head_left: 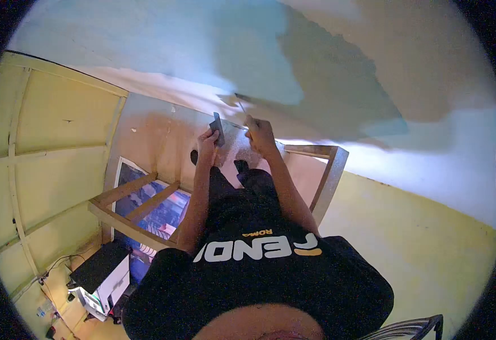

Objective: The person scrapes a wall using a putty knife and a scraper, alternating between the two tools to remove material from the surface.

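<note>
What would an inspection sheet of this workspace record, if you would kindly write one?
Surface: pale surface with a large, uneven darker patch; some may be shadow.
Job's things: flat grey plate; thin-shafted tool, contact with the surface unclear.
Clutter: black-topped white unit, lower left.
Hands: left hand grips the plate; right hand grips the tool.
Cables: dark cables beside the unit.
Surroundings: yellow panelled wall; wooden frame.

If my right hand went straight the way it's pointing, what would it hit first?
Probably the painted surface ahead, met first by the thin tool in your right hand; depth is unclear.
</note>
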### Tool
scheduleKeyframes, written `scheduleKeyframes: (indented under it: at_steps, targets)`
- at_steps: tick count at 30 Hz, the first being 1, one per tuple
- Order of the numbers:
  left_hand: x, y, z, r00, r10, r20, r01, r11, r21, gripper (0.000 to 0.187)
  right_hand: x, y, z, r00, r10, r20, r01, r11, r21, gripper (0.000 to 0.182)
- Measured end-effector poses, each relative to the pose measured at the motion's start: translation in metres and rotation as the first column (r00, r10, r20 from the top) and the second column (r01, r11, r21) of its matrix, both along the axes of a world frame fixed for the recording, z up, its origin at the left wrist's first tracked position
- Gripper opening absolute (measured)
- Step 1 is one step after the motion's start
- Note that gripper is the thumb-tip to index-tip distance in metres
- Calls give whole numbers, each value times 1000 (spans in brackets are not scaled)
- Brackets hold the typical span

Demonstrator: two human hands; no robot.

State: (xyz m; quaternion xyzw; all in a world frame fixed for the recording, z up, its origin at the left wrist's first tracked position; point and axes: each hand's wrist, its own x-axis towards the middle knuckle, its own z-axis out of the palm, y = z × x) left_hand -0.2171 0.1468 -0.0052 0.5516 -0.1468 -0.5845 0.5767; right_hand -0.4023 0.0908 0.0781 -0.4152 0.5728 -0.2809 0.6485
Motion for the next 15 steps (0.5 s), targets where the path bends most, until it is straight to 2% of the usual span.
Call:
scheduleKeyframes:
  at_steps: [2,4,6,9,12,15]
  targets:
    - [1,6,-5,999,-31,16,31,1000,-4,16,19,-11,-24,999,32,23,-30,996,-81,50]
    - [2,4,-10,999,-31,19,32,999,-31,15,11,-9,-22,996,84,9,-76,939,-335,51]
    - [1,2,-14,1000,-14,22,15,1000,-23,16,-6,3,-3,999,-25,32,27,998,-48,51]
    - [3,7,-18,1000,1,13,-1,1000,-7,18,1,-7,-4,999,1,52,-1,1000,1,52]
    - [3,11,-18,1000,18,-8,-18,1000,19,18,10,-9,-8,999,17,34,-16,999,-39,53]
    - [5,8,-13,999,48,-6,-48,999,5,18,-13,-5,0,999,1,47,-2,1000,24,53]
